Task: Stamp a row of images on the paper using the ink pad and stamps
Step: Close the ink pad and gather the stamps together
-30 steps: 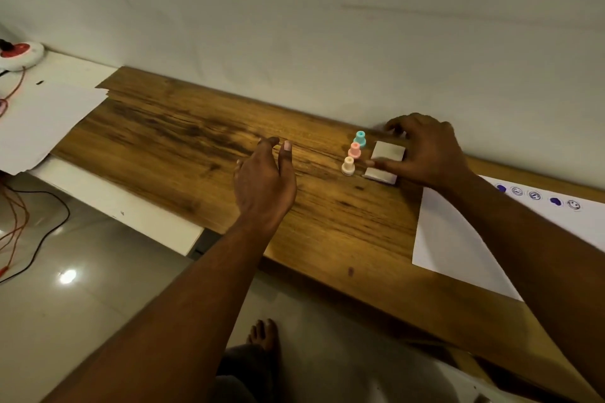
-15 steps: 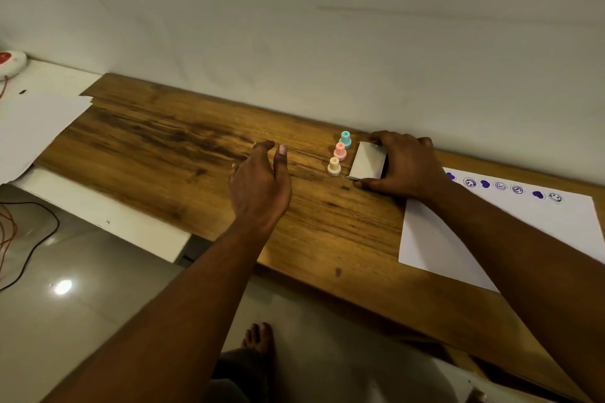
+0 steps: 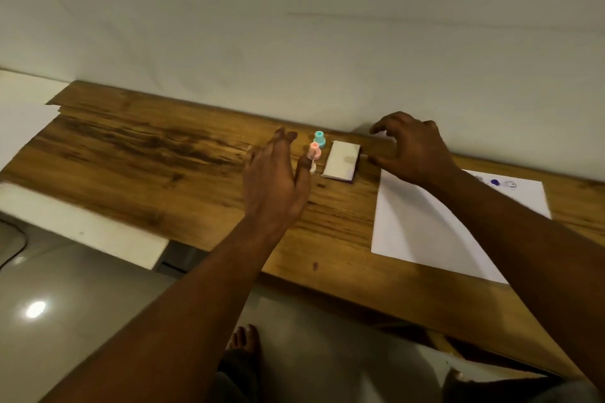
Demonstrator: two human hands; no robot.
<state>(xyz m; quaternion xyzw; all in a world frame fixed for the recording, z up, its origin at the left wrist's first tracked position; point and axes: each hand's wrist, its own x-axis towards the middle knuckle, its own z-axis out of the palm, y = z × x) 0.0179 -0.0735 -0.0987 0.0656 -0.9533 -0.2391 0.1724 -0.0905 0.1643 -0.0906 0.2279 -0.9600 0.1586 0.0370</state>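
On the wooden table (image 3: 137,154) a closed white ink pad (image 3: 341,161) is seen near the wall, with a teal stamp (image 3: 319,138) and a pink stamp (image 3: 314,150) just beside it at 9 o'clock. A third stamp is mostly hidden behind the left thumb. The left hand (image 3: 273,178) is held with fingers spread, grasping nothing. The right hand (image 3: 409,147), at 3 o'clock of the pad, is curled loosely and empty. The paper (image 3: 422,229), at 4 o'clock of the pad, bears blurred purple marks under the forearm. Bare tabletop is left at 9 o'clock.
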